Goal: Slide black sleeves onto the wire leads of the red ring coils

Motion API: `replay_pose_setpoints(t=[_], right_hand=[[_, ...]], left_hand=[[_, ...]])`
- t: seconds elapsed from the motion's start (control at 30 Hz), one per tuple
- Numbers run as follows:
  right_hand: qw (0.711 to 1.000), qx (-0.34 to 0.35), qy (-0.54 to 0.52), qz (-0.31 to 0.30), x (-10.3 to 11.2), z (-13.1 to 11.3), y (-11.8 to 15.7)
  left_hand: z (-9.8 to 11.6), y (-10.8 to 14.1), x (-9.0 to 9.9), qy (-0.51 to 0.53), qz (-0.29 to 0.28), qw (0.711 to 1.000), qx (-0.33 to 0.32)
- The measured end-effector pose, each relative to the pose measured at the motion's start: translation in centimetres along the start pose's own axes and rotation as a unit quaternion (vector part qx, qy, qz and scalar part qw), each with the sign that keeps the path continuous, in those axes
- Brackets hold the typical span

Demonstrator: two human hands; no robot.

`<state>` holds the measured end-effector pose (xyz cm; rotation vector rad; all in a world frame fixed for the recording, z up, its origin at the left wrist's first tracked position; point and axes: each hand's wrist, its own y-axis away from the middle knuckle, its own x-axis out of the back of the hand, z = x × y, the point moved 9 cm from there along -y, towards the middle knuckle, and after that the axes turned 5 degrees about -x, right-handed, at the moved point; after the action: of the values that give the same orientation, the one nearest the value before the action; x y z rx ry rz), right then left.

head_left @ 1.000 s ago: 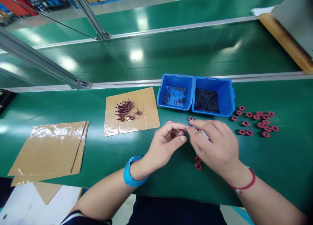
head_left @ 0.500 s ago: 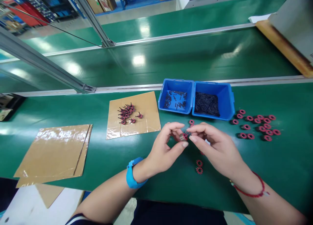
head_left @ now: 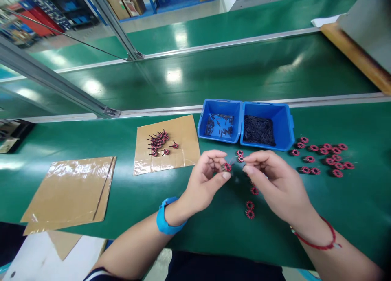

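My left hand grips a small red-and-black wound motor stator between thumb and fingers, with thin wire ends sticking out to the right. Just right of it, my right hand is pinched, thumb against fingertips. Whatever lies in that pinch is too small to make out. More stators lie on the green table below and between the hands, and two sit just beyond the fingertips. Further right is a loose group of several stators.
Beyond my hands stand two blue bins side by side: the left bin holds scattered black tubes, the right bin a thick pile. Stators with black-sleeved leads rest on a cardboard sheet. More cardboard lies left. A metal rail runs behind.
My right hand has moved slightly right, away from the stator, opening a gap between the hands. The left hand has shifted a little left with the stator still held.
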<state>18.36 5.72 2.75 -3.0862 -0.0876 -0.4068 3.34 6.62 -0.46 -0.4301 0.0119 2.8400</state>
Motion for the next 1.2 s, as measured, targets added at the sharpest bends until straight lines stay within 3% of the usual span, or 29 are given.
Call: replay_pose_setpoints(t=[0.13, 0.27, 0.4, 0.5, 0.63, 0.73, 0.83, 0.93, 1.07, 1.2], right_hand=[[0.999, -0.024, 0.015, -0.027, -0.6, 0.3, -0.3], [0.998, -0.001, 0.050, -0.039, -0.7, -0.6, -0.3], [0.999, 0.036, 0.018, 0.020, 0.9, -1.3, -0.1], [0.998, 0.006, 0.005, 0.066, 2.0, -0.4, -0.4], [0.997, -0.075, 0.009, -0.027, 0.0, 1.3, -1.1], [0.997, -0.039, 0.031, -0.058, -0.7, 0.2, -0.9], [0.999, 0.024, 0.026, 0.005, 0.9, -1.1, -0.5], [0.997, 0.010, -0.001, 0.070, 2.7, -0.5, -0.4], [0.997, -0.068, -0.001, -0.030, 0.9, 1.3, -0.9], [0.996, -0.037, 0.013, -0.083, -0.4, 0.2, -1.0]], left_hand=[[-0.2, 0.0, -0.3, 0.016, -0.020, 1.000, 0.008], [-0.4, 0.0, -0.4, -0.001, -0.027, 1.000, 0.012], [-1.1, -0.2, 0.3, -0.012, 0.007, 0.999, 0.043], [-1.8, -0.3, 0.3, 0.013, 0.003, 0.997, 0.072], [-2.0, -0.2, -0.3, 0.048, -0.026, 0.995, 0.084], [-2.0, -0.1, -0.6, 0.061, -0.035, 0.993, 0.091], [-2.0, -0.1, -0.8, 0.062, -0.037, 0.992, 0.105], [-2.2, 0.0, -1.0, 0.087, -0.034, 0.987, 0.131], [-2.5, 0.4, -1.8, 0.155, -0.059, 0.973, 0.160], [-2.6, 0.7, -2.2, 0.183, -0.074, 0.965, 0.172]])
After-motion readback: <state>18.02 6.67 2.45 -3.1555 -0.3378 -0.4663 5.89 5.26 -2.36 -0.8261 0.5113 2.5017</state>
